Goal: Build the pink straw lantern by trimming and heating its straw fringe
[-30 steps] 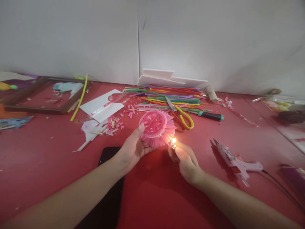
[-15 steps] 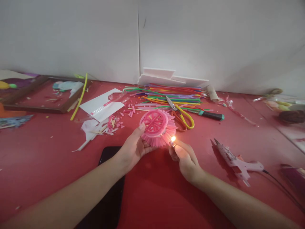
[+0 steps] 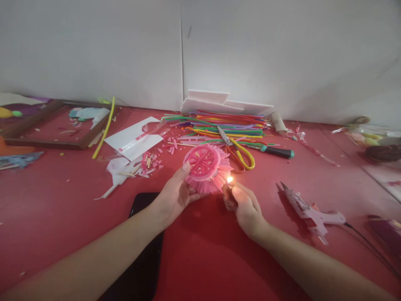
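My left hand [image 3: 177, 190] grips a round pink craft piece [image 3: 203, 162] by its left side, thumb on top and fingers beneath. The piece has a spoked disc on its upper face and a fringe of pink strips around the lower and right edge. Close to that fringe, my right hand [image 3: 246, 207] is closed around a lighter [image 3: 229, 187], mostly hidden by the fingers, with a small bright flame at its tip. Just behind the piece lie scissors [image 3: 241, 154] with yellow and orange handles.
A glue gun [image 3: 313, 213] with a cord lies at the right. Coloured sticks [image 3: 228, 125] are heaped at the back, near a black-handled cutter [image 3: 277, 151]. Left are pink scraps [image 3: 148, 163], white card [image 3: 134, 140] and a brown frame [image 3: 44, 144]. A black phone [image 3: 142, 255] lies under my left forearm.
My right hand has shifted slightly right with the lit lighter, so the flame sits a little farther from the pink fringe. My left hand and the craft piece stay nearly still.
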The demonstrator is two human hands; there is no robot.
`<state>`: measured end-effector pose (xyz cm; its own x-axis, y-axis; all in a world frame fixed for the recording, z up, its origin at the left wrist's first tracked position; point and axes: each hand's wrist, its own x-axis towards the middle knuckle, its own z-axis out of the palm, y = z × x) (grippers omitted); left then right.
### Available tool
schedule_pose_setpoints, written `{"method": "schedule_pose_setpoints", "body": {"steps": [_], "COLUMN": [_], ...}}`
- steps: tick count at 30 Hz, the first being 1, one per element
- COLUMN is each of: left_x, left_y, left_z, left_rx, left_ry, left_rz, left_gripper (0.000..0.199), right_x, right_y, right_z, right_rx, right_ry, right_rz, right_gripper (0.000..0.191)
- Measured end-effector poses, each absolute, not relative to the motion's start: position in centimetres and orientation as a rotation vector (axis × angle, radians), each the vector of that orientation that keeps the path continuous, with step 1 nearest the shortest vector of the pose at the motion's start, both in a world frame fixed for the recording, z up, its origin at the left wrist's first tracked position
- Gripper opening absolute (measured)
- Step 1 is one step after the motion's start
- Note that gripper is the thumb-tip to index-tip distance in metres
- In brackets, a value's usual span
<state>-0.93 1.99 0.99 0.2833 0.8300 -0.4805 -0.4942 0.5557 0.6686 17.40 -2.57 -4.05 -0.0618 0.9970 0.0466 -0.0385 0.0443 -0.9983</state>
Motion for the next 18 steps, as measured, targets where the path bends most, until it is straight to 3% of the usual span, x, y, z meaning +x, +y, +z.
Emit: {"method": "schedule_pose_setpoints", "body": {"steps": [18], "left_x": [-0.96], "left_y": [1.78], "left_z": [0.63], "left_rx": [0.505], "left_ry": [0.858], "left_rz": [0.921], "left_gripper": [0.034], "right_x": [16.85], "right_y": [-2.37], "right_z": [-3.98], "right_rx": [-1.140], "right_ry": [-1.074], "right_rz": [1.294], "right_gripper": [0.038]}}
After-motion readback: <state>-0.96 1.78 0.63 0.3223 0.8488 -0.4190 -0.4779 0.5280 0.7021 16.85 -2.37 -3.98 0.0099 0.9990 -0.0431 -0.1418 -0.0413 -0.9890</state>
